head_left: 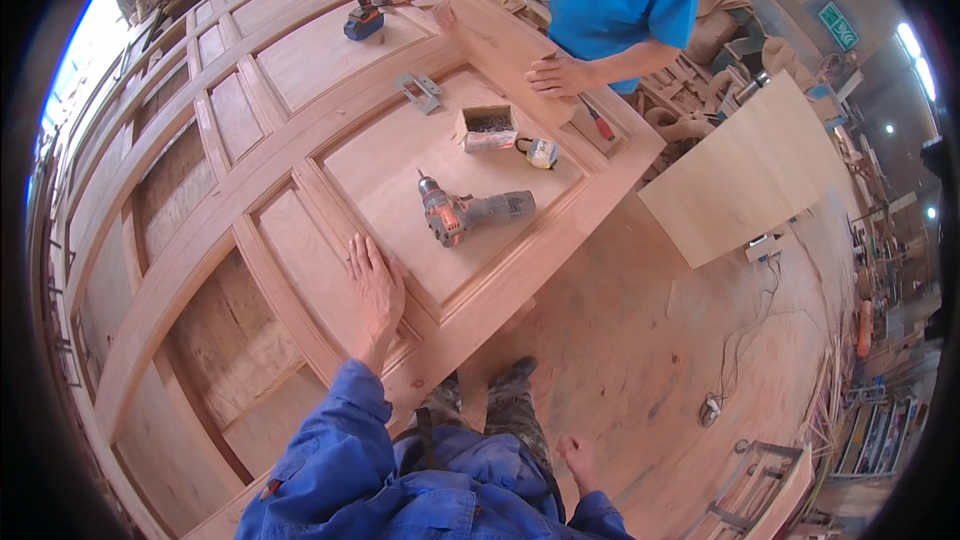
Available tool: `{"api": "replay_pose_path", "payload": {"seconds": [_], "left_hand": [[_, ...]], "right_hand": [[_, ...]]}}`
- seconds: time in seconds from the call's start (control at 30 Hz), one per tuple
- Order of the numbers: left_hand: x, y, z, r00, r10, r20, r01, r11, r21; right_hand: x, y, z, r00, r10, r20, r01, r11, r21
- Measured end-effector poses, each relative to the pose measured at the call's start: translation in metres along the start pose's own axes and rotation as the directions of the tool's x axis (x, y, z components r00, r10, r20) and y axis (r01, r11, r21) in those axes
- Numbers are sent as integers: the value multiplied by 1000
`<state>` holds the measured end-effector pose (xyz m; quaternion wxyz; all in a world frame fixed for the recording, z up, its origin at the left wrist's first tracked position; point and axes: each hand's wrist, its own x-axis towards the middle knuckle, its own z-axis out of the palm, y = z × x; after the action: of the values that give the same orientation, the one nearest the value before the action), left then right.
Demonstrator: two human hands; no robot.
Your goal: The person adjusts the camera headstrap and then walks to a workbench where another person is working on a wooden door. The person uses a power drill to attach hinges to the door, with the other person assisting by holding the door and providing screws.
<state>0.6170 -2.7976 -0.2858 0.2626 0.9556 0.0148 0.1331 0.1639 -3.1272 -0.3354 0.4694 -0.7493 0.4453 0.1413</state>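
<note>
My left hand (376, 290) lies flat on the large wooden panel door (470, 325), close to its near edge, fingers stretched out. My right hand (577, 458) hangs low beside my body, away from the door, with its fingers loosely curled and nothing visible in it. On the door panel nearest my left hand rests a cordless drill (470, 210) on its side. Behind it are an open box of screws (488, 130), a tape measure (541, 152) and a metal hinge plate (418, 93). A red-handled screwdriver (601, 124) lies near the right edge.
Across the door, a person in a blue shirt (620, 0) rests a hand (560, 75) on a wooden board (505, 50). Another cordless drill (358, 0) stands farther off. A pale plywood sheet (750, 175) is at the right; a cable (735, 350) trails over the floor.
</note>
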Motion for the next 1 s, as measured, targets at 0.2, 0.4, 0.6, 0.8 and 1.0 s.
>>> {"api": "replay_pose_path", "payload": {"seconds": [0.2, 0.4, 0.6, 0.8, 1.0], "left_hand": [[0, 5, 16, 998, -55, -21, 57, 992, 109], [4, 28, 20, 986, -133, -97, 151, 963, 222], [9, 39, 10, 977, -196, -87, 210, 956, 204], [11, 47, 9, 969, -234, -80, 245, 950, 194], [14, 50, 12, 968, -235, -88, 248, 945, 211]], "right_hand": [[102, -203, -34, 881, -411, -233, 364, 905, -220], [198, -386, -64, 508, -839, -195, 737, 541, -405], [304, -451, -48, 203, -973, 108, 863, 125, -489], [339, -453, -35, 128, -967, 221, 889, 14, -457], [342, -453, -34, 127, -974, 188, 910, 39, -413]]}}
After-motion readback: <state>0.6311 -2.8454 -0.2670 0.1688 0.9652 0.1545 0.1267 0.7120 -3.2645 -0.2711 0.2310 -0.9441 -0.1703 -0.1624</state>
